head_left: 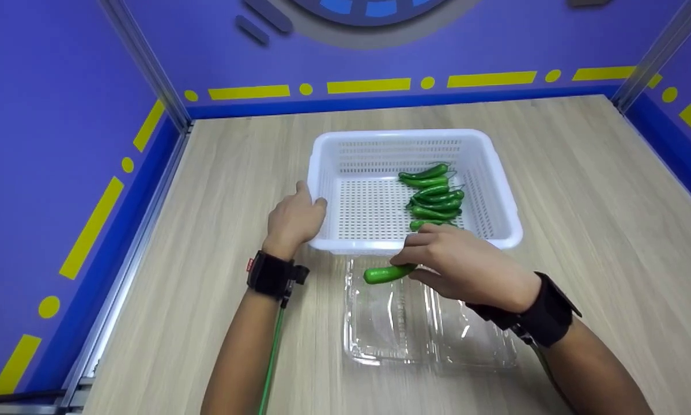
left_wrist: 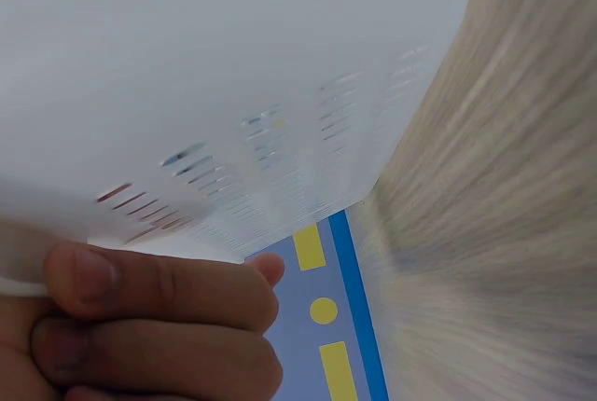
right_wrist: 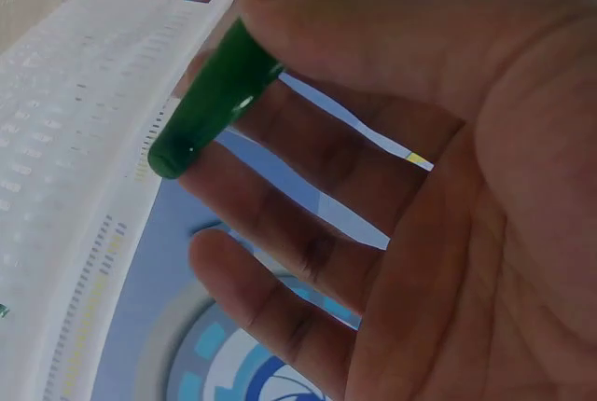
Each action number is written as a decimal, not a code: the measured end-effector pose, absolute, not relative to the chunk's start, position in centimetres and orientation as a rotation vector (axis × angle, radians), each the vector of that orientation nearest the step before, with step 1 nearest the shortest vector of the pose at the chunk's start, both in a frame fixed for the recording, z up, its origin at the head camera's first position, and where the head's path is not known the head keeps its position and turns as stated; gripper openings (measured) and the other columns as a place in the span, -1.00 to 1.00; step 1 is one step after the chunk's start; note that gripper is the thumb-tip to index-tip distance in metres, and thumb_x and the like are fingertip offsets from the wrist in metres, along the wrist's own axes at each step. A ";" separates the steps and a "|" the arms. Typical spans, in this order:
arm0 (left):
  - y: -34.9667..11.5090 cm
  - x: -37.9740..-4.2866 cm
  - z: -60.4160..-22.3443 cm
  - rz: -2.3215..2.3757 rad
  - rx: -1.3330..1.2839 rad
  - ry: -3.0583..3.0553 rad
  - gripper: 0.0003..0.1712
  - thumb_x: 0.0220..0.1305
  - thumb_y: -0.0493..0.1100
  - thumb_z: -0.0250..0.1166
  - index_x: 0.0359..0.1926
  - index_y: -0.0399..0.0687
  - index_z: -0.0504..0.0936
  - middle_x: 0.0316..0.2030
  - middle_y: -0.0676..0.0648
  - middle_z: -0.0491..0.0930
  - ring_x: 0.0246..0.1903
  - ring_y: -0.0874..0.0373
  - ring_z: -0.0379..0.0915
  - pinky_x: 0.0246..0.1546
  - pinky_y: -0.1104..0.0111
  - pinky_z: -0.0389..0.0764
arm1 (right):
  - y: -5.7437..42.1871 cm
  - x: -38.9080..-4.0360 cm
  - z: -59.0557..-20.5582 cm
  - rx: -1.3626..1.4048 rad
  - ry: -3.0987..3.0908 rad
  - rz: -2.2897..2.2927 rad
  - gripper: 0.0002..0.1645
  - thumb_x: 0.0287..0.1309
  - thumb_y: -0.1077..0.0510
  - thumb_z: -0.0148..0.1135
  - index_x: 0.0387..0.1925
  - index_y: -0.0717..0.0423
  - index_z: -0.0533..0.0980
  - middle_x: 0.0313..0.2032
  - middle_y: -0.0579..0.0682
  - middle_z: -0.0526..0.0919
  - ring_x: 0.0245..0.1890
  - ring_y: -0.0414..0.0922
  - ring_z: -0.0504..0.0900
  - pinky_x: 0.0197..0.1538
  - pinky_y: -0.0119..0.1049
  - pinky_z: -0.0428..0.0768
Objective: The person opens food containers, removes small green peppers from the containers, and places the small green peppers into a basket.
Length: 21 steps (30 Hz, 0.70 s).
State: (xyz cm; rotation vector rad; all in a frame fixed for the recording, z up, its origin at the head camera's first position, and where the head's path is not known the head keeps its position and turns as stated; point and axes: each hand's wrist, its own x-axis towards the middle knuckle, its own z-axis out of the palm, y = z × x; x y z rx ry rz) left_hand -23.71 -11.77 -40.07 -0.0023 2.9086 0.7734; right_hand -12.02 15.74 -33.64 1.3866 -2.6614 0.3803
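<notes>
My right hand (head_left: 460, 262) pinches a green chili pepper (head_left: 386, 274) between thumb and fingers, over the front edge of a white plastic basket (head_left: 501, 190). In the right wrist view the pepper (right_wrist: 219, 93) slants across the fingers, with the thumb on it. My left hand (head_left: 296, 216) grips the basket's left rim; its curled fingers (left_wrist: 168, 294) show against the outer wall in the left wrist view. Several more green chili peppers (head_left: 437, 204) lie in a row along the right half of the basket floor. A clear plastic clamshell box (head_left: 388, 323) lies spread out below my right hand.
The basket and clear box stand on a light wood-grain table (head_left: 236, 173). Blue walls (head_left: 345, 57) with yellow marks enclose its back and sides. A green cable (head_left: 273, 351) runs along my left forearm from the wrist camera.
</notes>
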 end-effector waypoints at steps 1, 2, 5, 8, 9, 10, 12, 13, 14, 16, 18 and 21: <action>-11.8 -23.7 -40.1 0.771 -0.003 2.908 -0.35 0.47 0.16 -0.07 0.32 -0.24 0.29 -0.13 -0.31 0.65 -0.24 -0.14 0.62 -0.22 0.01 0.58 | 15.8 -12.1 -33.6 1.382 -2.659 0.378 -0.73 0.17 0.17 0.44 -0.08 -0.13 0.70 -0.21 -0.26 0.73 -0.16 -0.17 0.61 -0.05 -0.21 0.57; -11.8 -23.7 -40.1 0.771 -0.003 2.907 -0.35 0.47 0.16 -0.07 0.31 -0.24 0.29 -0.13 -0.32 0.65 -0.24 -0.14 0.62 -0.23 0.01 0.58 | 15.8 -12.1 -33.6 1.380 -2.656 0.378 -0.73 0.17 0.17 0.43 -0.08 -0.13 0.70 -0.21 -0.25 0.72 -0.14 -0.17 0.61 -0.04 -0.20 0.58; -11.7 -23.7 -40.0 0.763 -0.007 2.906 -0.36 0.47 0.14 -0.07 0.31 -0.24 0.30 -0.14 -0.31 0.66 -0.26 -0.13 0.62 -0.25 0.01 0.58 | 15.8 -12.3 -33.6 1.377 -2.648 0.379 -0.76 0.19 0.17 0.42 -0.08 -0.09 0.70 -0.21 -0.20 0.72 -0.11 -0.15 0.63 0.02 -0.18 0.58; -11.7 -23.6 -39.9 0.761 -0.012 2.903 -0.36 0.47 0.13 -0.06 0.31 -0.25 0.29 -0.15 -0.31 0.66 -0.28 -0.12 0.62 -0.29 0.03 0.57 | 15.9 -12.4 -33.6 1.364 -2.643 0.388 -0.76 0.20 0.18 0.41 -0.08 -0.07 0.70 -0.21 -0.16 0.71 -0.09 -0.13 0.64 0.08 -0.15 0.57; -11.7 -23.5 -39.9 0.761 -0.014 2.902 -0.37 0.47 0.13 -0.06 0.31 -0.25 0.29 -0.15 -0.31 0.66 -0.28 -0.12 0.62 -0.29 0.03 0.56 | 15.9 -12.4 -33.6 1.354 -2.643 0.391 -0.75 0.20 0.18 0.41 -0.07 -0.06 0.70 -0.21 -0.15 0.71 -0.09 -0.12 0.64 0.09 -0.15 0.56; -11.7 -23.5 -39.9 0.763 -0.016 2.900 -0.36 0.47 0.13 -0.06 0.32 -0.25 0.29 -0.15 -0.31 0.66 -0.28 -0.12 0.62 -0.29 0.03 0.56 | 15.9 -12.5 -33.6 1.341 -2.644 0.392 -0.75 0.20 0.19 0.40 -0.07 -0.06 0.70 -0.21 -0.15 0.71 -0.09 -0.11 0.64 0.08 -0.15 0.56; -11.7 -23.5 -39.9 0.767 -0.018 2.898 -0.36 0.47 0.14 -0.06 0.32 -0.24 0.29 -0.15 -0.31 0.67 -0.28 -0.12 0.62 -0.29 0.04 0.56 | 16.0 -12.6 -33.6 1.311 -2.639 0.388 -0.72 0.19 0.20 0.40 -0.05 -0.05 0.70 -0.21 -0.14 0.71 -0.10 -0.09 0.64 0.07 -0.14 0.56; -11.7 -23.6 -39.9 0.767 -0.018 2.898 -0.36 0.47 0.14 -0.06 0.32 -0.24 0.29 -0.15 -0.31 0.67 -0.28 -0.12 0.62 -0.28 0.03 0.56 | 16.1 -12.7 -33.6 1.293 -2.635 0.387 -0.71 0.18 0.20 0.41 -0.04 -0.04 0.70 -0.21 -0.13 0.71 -0.11 -0.09 0.63 0.06 -0.14 0.56; -11.7 -23.6 -39.9 0.767 -0.018 2.898 -0.36 0.47 0.14 -0.06 0.32 -0.24 0.29 -0.14 -0.31 0.67 -0.27 -0.13 0.62 -0.27 0.03 0.56 | 16.2 -12.7 -33.6 1.276 -2.631 0.386 -0.71 0.18 0.21 0.41 -0.04 -0.03 0.70 -0.21 -0.13 0.71 -0.11 -0.08 0.63 0.05 -0.14 0.56; -11.7 -23.6 -39.9 0.767 -0.019 2.898 -0.36 0.47 0.15 -0.06 0.32 -0.23 0.29 -0.13 -0.31 0.67 -0.26 -0.13 0.62 -0.25 0.02 0.57 | 16.3 -12.9 -33.6 1.238 -2.623 0.380 -0.70 0.18 0.21 0.42 -0.04 -0.02 0.70 -0.21 -0.12 0.70 -0.13 -0.07 0.62 0.04 -0.13 0.56; -11.7 -23.7 -39.9 0.765 -0.018 2.899 -0.36 0.47 0.16 -0.06 0.32 -0.22 0.29 -0.11 -0.32 0.66 -0.25 -0.14 0.62 -0.23 0.02 0.57 | 16.5 -13.1 -33.7 1.193 -2.620 0.381 -0.70 0.18 0.22 0.42 -0.03 0.01 0.70 -0.21 -0.11 0.70 -0.13 -0.06 0.62 0.04 -0.13 0.56; -11.7 -23.7 -39.9 0.760 -0.017 2.896 -0.35 0.47 0.16 -0.06 0.32 -0.23 0.29 -0.10 -0.32 0.66 -0.23 -0.15 0.62 -0.21 0.01 0.57 | 16.9 -13.5 -33.8 1.124 -2.623 0.389 -0.69 0.19 0.24 0.41 -0.01 0.04 0.70 -0.20 -0.08 0.71 -0.12 -0.03 0.63 0.04 -0.11 0.56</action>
